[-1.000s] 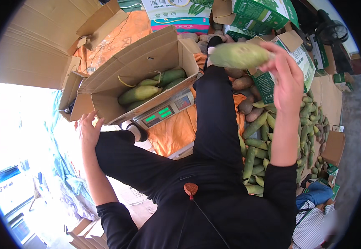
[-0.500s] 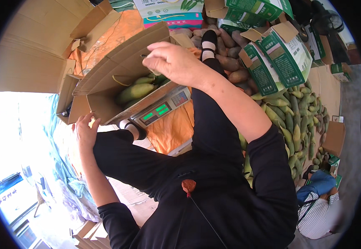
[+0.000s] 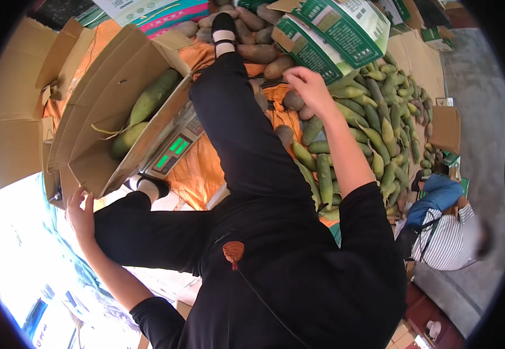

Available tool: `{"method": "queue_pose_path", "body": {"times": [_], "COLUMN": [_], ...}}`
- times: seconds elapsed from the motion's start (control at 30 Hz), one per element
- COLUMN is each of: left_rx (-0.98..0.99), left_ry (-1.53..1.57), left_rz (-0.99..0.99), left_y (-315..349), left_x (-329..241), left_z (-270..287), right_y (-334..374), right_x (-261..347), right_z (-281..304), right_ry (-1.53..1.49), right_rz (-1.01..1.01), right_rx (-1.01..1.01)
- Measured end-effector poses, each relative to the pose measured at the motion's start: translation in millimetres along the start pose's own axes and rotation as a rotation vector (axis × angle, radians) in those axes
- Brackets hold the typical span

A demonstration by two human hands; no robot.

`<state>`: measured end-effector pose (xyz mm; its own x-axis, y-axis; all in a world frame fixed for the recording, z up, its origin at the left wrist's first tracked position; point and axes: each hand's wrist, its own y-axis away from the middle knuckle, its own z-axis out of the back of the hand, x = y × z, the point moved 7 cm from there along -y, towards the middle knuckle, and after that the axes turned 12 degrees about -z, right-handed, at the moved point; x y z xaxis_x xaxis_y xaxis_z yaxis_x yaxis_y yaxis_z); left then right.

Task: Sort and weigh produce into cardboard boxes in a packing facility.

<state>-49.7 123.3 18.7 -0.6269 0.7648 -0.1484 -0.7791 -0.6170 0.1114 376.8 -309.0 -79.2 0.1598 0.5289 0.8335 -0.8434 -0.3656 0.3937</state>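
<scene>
My left hand (image 3: 81,215) is at the near left corner of an opened cardboard box (image 3: 100,116), thumb and bent fingers closed on its edge. Inside the box lie long green radishes (image 3: 151,99), one with a thin tail root. The box sits tilted over a scale with a green lit display (image 3: 174,151). My right hand (image 3: 309,88) hangs above brownish-red roots (image 3: 292,100), near the heap of green radishes (image 3: 380,136). Its fingers are loosely bent and apart, and nothing shows in them.
Green-and-white cartons (image 3: 345,32) stand beyond the heap. More cardboard (image 3: 8,104) rises at the left, and an orange sheet (image 3: 194,180) covers ground between my legs. A person in a striped top (image 3: 447,238) sits at the far right.
My right hand has moved from over the box to the right, above the brownish-red roots. The view has turned rightward. My left hand stays at the box corner.
</scene>
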Motion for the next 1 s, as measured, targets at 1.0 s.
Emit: {"method": "queue_pose_path", "body": {"times": [1.0], "left_rx": [-0.100], "left_ry": [-0.011], "left_rz": [-0.029], "left_y": [-2.5], "left_x": [-17.6], "left_z": [5.6], "right_y": [29.1], "right_x": [-370.4], "right_z": [-42.9], "right_ry": [0.513], "right_rz": [-0.719], "right_rx": [0.096]}}
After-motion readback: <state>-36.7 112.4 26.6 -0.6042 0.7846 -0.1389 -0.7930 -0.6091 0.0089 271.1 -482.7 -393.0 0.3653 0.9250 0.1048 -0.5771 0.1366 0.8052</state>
